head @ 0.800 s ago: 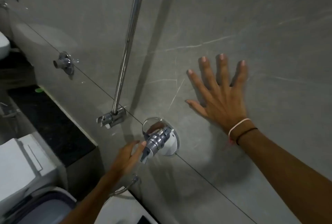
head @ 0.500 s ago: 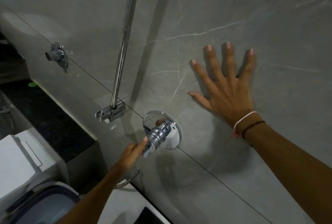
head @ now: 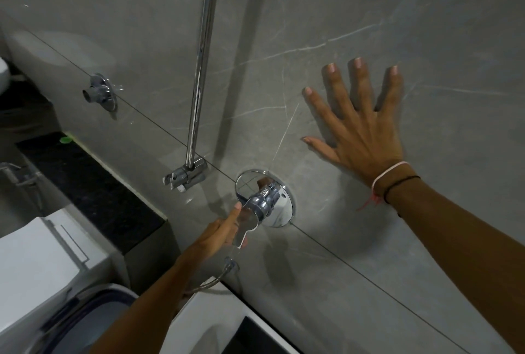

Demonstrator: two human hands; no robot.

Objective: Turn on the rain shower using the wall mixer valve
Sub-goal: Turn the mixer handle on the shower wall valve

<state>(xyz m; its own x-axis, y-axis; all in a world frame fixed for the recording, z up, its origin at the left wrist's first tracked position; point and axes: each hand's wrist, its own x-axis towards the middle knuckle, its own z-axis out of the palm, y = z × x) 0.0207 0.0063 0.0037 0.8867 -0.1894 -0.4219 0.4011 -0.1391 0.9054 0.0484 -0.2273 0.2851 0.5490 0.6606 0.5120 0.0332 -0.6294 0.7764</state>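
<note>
Looking down from the head camera, we are facing a grey tiled wall (head: 369, 12) and we are seeing the chrome mixer valve (head: 265, 201) mounted low in the middle of it, just below a tile joint, with its lever handle (head: 246, 226) sticking out toward us and down. We are holding our left hand (head: 217, 235) at that handle, the grip partly curled around it with the forefinger lying along its left edge and touching it; the thumb is hidden, so we cannot tell how firmly it is closing. We are pressing our right hand (head: 359, 132) flat on the wall to the right of the valve and above it, fingers spread wide and holding nothing. A chrome pipe (head: 200, 69) is running up the wall just left of the valve.
</note>
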